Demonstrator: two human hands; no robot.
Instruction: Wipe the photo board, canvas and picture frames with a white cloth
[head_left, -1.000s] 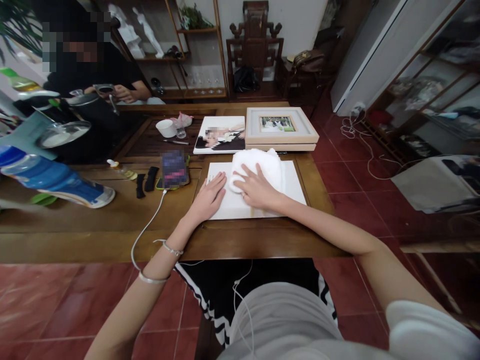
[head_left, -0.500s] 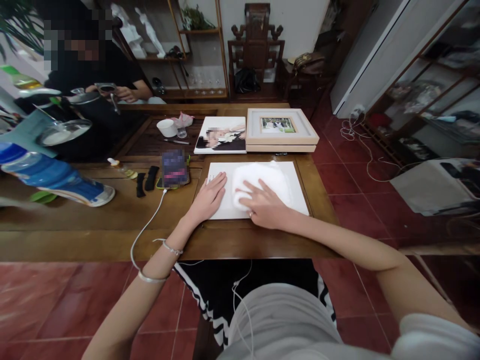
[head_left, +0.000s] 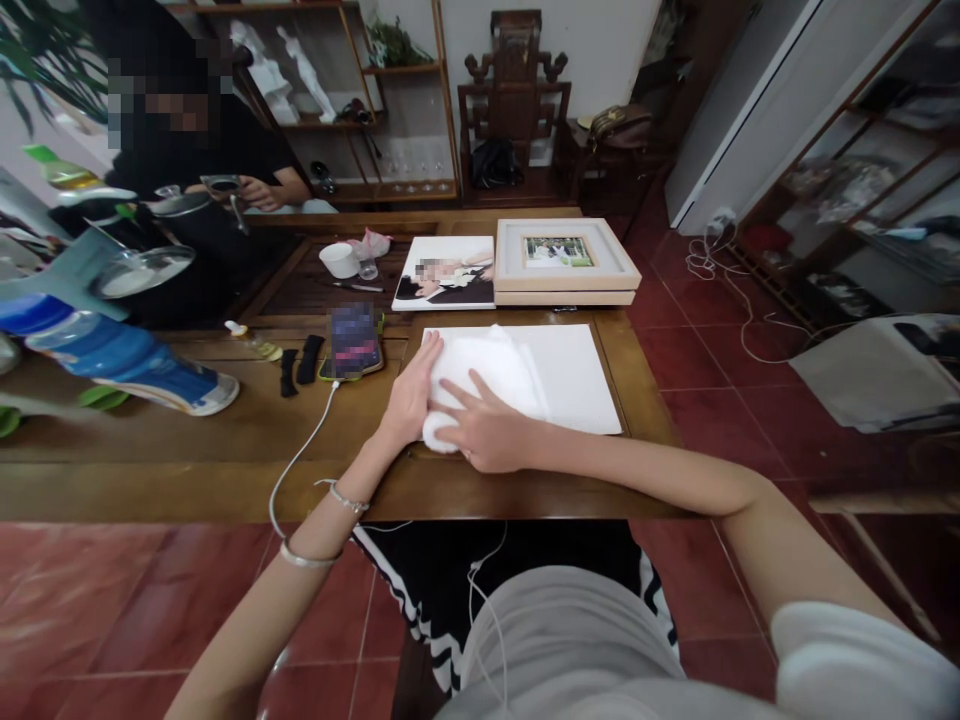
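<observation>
A white board or panel (head_left: 581, 385) lies flat on the wooden table before me. My right hand (head_left: 484, 425), fingers spread, presses down on a white cloth (head_left: 487, 365) over the left part of the board. One bunched end of the cloth pokes out below my right fingers at the near edge. Along the board's left edge rests my left hand (head_left: 411, 395), its fingers stretched out and held together, touching the board there. The board's left side is partly hidden by the cloth and hands.
Behind the board lie a photo panel (head_left: 442, 290) and stacked wooden picture frames (head_left: 630, 270). To the left are a phone (head_left: 356, 345) on a white cable, black straps (head_left: 309, 358), a small dropper bottle (head_left: 255, 342) and a large blue bottle (head_left: 135, 355). A person sits across the table holding a metal device.
My right hand has slid the cloth leftward and toward me, from the board's middle to its left side. My left hand has turned more onto its edge at the board's left border.
</observation>
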